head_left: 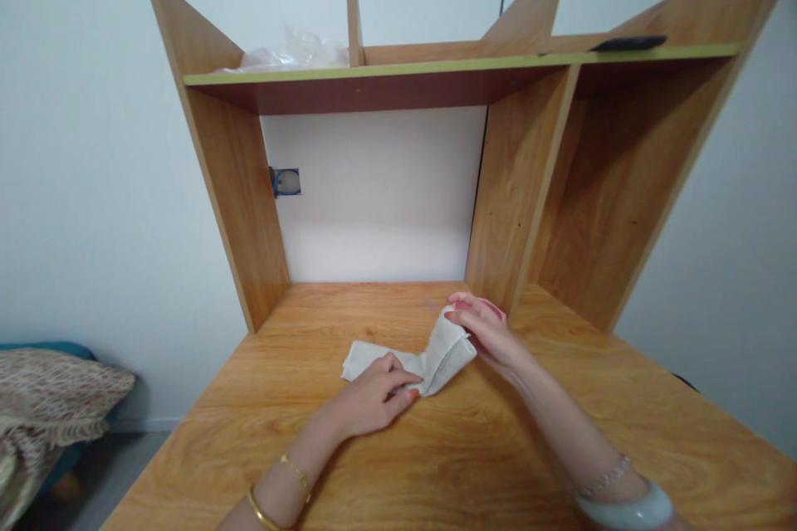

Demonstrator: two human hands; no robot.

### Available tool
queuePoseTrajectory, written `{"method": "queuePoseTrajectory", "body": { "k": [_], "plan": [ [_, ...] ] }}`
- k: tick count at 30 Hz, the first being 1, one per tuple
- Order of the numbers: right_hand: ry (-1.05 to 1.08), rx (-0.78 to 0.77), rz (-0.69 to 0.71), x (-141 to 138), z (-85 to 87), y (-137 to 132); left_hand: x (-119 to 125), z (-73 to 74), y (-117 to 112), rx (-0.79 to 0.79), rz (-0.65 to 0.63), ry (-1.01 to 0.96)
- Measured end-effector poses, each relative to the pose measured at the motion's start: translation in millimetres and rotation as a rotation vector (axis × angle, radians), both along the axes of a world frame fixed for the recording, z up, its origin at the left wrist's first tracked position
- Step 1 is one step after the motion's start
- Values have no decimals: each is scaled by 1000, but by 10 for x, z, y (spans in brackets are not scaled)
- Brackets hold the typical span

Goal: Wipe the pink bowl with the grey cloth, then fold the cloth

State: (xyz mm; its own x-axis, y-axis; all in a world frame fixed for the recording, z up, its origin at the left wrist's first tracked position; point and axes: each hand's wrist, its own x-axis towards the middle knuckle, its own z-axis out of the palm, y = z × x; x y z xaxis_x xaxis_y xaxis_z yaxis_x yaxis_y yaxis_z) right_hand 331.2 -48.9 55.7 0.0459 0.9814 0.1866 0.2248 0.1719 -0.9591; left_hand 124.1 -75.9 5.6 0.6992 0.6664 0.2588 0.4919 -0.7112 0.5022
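Observation:
A long, folded pale grey cloth (447, 355) lies on the wooden desk, its right end bent up off the surface. My right hand (482, 328) grips that raised end between thumb and fingers. My left hand (377, 394) rests on the cloth near the bend, its index finger stretched along the lower edge and the thumb apart from it. Part of the flat left end of the cloth shows beyond my left knuckles. Just behind my right hand is a pink item (495, 309), mostly hidden, so its kind is unclear.
The wooden desk (473, 456) carries a hutch with upright panels (523, 191) and a shelf (404, 76). Crumpled clear plastic (292, 51) and a flat black object (628, 42) lie on the shelf. An open wall box (287, 182) shows wires. A fringed blanket (59, 390) lies at left.

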Motion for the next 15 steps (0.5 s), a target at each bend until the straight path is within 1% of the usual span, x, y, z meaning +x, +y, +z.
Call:
{"method": "queuePoseTrajectory", "body": {
  "k": [2,4,6,7,9,10,13,14,15],
  "plan": [
    [-25,11,-11,-1,31,-18,73,12,-86,2,-59,20],
    [-101,7,-75,15,30,-6,126,22,-146,6,-92,33],
    [-183,-1,-149,47,1,32,146,28,-154,13,-87,16],
    [-213,-4,-175,68,-18,55,141,26,-133,22,-62,-3],
    [-240,-10,-203,111,-57,95,96,11,-48,54,53,-49],
    [-247,-17,-209,130,-71,109,58,-4,11,78,146,-69],
    [-253,-47,-239,159,-95,123,-95,-70,199,144,507,-84],
    [-254,-50,-246,160,-98,122,-147,-94,252,130,604,-79],
    [-254,-48,-255,158,-99,119,-192,-118,295,89,659,-74]
  ]
}}
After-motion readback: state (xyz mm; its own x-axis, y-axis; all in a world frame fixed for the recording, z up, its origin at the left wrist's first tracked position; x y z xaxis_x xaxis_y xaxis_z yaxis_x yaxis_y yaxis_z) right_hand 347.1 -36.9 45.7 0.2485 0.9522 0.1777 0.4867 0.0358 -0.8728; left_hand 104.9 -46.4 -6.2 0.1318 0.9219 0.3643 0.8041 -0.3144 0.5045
